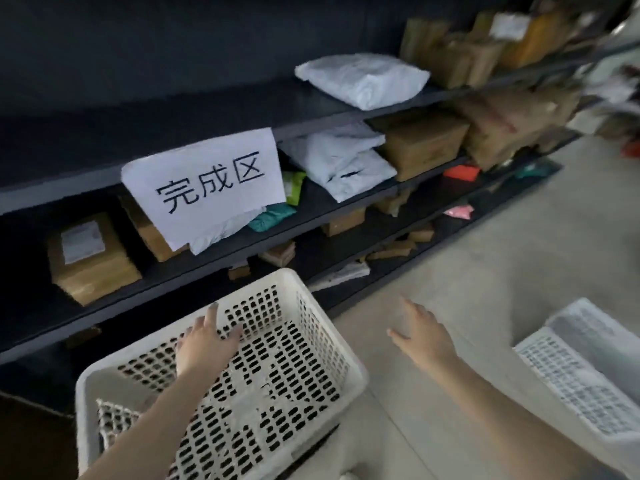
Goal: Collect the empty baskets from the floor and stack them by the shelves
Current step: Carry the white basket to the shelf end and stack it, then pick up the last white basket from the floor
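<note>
A white perforated plastic basket (pixel 325 327) stands empty at lower centre, right in front of the dark shelves (pixel 346 209). My left hand (pixel 204 344) reaches inside it, fingers spread against its far wall, gripping nothing. My right hand (pixel 422 337) hovers open above the floor to the right of the basket, touching nothing. A second white basket (pixel 568 375) lies on the floor at the lower right, blurred, apart from both hands.
The shelves hold cardboard boxes (pixel 93 258), white mailer bags (pixel 363 77) and a paper sign with printed characters (pixel 207 181). Pale concrete floor (pixel 485 258) stretches to the right. Another white rim shows under the near basket at the bottom edge.
</note>
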